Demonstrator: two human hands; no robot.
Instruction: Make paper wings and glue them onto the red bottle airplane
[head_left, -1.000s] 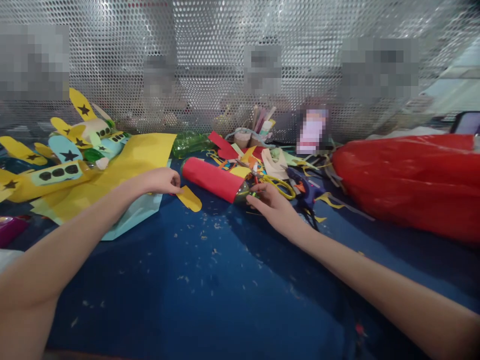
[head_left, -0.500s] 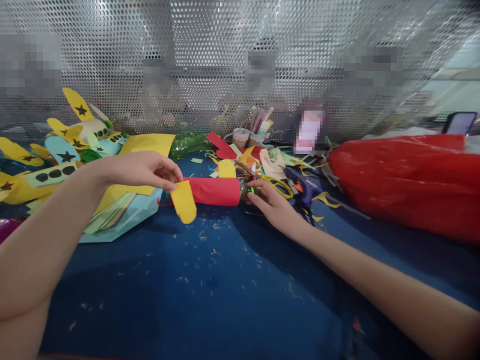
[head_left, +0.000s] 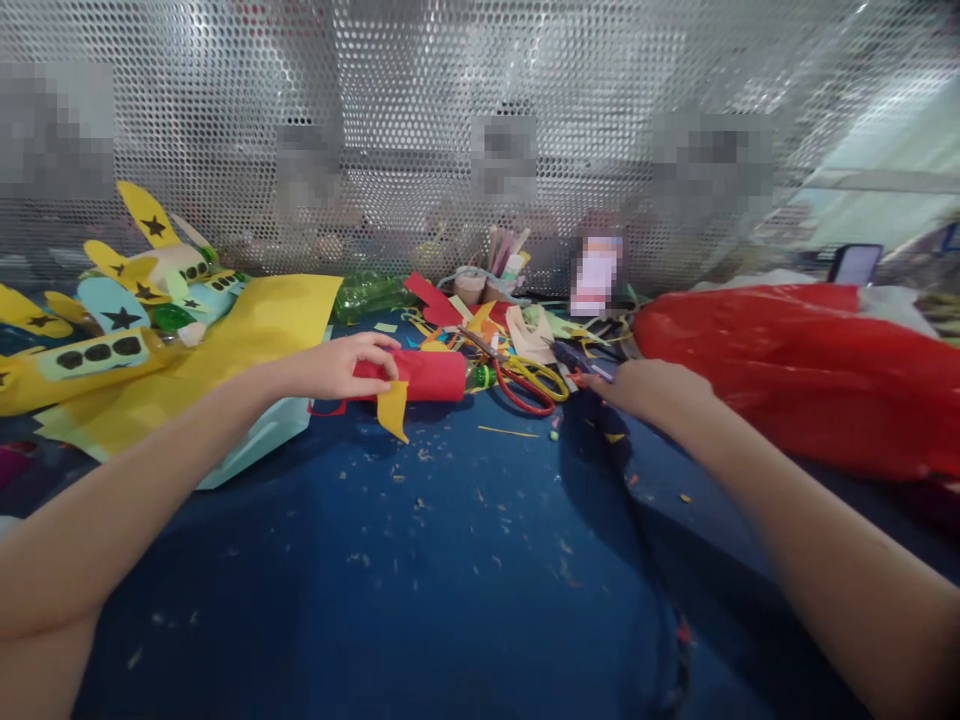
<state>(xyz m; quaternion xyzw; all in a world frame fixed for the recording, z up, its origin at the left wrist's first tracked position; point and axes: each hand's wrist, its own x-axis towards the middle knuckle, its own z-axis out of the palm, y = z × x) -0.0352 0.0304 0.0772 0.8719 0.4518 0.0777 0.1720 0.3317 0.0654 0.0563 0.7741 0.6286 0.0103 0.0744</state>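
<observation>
A plastic bottle wrapped in red paper [head_left: 435, 376] lies on its side, its green neck pointing right. My left hand [head_left: 349, 365] is closed over the bottle's left part, fingers on the red paper. A yellow paper strip with a bent end [head_left: 392, 410] hangs at its fingertips. On the right, my right hand [head_left: 652, 388] is closed round a dark blue glue gun [head_left: 571, 357], its handle mostly hidden by the fingers. Red-handled scissors [head_left: 525, 388] and yellow-handled scissors [head_left: 551, 378] lie between the bottle and the glue gun.
Finished paper-and-bottle planes [head_left: 105, 352] and yellow sheets [head_left: 259, 325] lie left. A green bottle [head_left: 371, 297] and paper scraps sit behind. A red plastic bag [head_left: 772, 370] bulges at right. A black cable [head_left: 645, 530] crosses the blue table [head_left: 375, 600] before a perforated metal screen.
My right hand has left the bottle's neck and moved right onto the glue gun. My left hand has shifted right over the red paper, and the yellow strip has turned and bent.
</observation>
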